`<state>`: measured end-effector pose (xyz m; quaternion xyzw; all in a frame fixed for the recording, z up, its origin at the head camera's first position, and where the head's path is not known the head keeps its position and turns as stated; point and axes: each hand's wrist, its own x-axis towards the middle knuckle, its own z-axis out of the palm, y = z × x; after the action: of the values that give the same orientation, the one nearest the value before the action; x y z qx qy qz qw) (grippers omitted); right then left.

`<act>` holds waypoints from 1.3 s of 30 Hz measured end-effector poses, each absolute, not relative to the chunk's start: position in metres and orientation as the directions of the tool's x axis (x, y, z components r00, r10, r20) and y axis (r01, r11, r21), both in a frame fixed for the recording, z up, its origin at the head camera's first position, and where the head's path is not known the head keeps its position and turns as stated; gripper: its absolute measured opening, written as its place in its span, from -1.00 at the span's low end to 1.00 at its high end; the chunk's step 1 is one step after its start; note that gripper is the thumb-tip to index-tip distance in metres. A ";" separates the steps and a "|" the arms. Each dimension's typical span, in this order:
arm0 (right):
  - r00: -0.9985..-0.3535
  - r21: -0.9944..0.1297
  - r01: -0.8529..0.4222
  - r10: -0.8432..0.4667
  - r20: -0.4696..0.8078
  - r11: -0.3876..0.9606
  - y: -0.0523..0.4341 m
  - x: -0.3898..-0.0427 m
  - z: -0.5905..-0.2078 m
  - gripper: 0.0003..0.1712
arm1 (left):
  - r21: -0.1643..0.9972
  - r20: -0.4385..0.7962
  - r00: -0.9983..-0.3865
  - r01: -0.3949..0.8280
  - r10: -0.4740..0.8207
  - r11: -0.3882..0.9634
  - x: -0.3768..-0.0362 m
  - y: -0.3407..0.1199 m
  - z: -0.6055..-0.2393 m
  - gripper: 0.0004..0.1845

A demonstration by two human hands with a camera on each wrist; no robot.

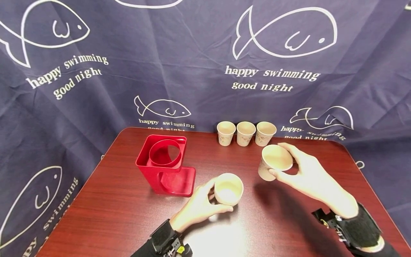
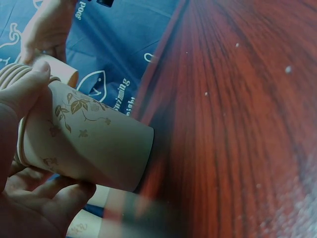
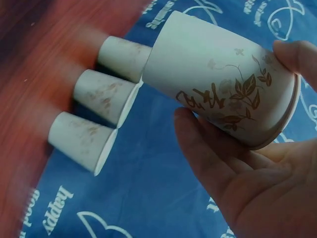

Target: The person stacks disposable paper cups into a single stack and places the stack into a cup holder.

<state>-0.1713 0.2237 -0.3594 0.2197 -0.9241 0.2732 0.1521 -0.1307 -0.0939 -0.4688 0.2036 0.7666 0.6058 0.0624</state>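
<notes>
Paper cups occupied both hands: the left hand [image 1: 197, 207] curled around one cup [image 1: 228, 189] low over the tabletop [image 1: 106, 210], just right of a red holder [image 1: 165, 166], while the right hand [image 1: 308, 175] gripped a raised, tilted cup [image 1: 274, 161]. Three more cups [image 1: 245, 133] stood in a row along the far edge.

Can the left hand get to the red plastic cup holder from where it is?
Probably yes: the left hand is close to the red plastic cup holder, with only bare table between them, but it already grips a paper cup, so it isn't free to grab.
</notes>
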 end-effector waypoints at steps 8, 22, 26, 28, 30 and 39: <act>-0.822 -0.443 -0.551 -0.367 0.436 0.707 0.210 -0.166 -0.349 -0.16 | 0.958 0.144 -0.907 0.228 0.395 0.173 -0.131 -0.095 -0.469 -0.15; -0.788 -0.471 -0.605 -0.397 0.471 0.642 0.178 -0.164 -0.329 -0.10 | 0.955 0.147 -0.907 0.234 0.396 0.182 -0.132 -0.095 -0.470 -0.14; -0.777 -0.480 -0.622 -0.416 0.472 0.618 0.170 -0.165 -0.327 -0.11 | 0.950 0.160 -0.906 0.250 0.393 0.190 -0.132 -0.095 -0.471 -0.14; -0.771 -0.487 -0.632 -0.427 0.471 0.603 0.166 -0.165 -0.326 -0.13 | 0.945 0.174 -0.903 0.265 0.392 0.191 -0.132 -0.096 -0.472 -0.13; -0.763 -0.498 -0.644 -0.443 0.470 0.581 0.164 -0.165 -0.326 -0.14 | 0.941 0.193 -0.899 0.283 0.393 0.187 -0.132 -0.096 -0.472 -0.12; -0.731 -0.528 -0.681 -0.509 0.455 0.507 0.151 -0.164 -0.326 -0.09 | 0.941 0.187 -0.897 0.280 0.402 0.188 -0.133 -0.096 -0.472 -0.12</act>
<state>-0.1639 0.1515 -0.3264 0.3463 -0.8595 0.3559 0.1210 -0.1326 -0.0957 -0.4717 0.2217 0.7692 0.5972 0.0508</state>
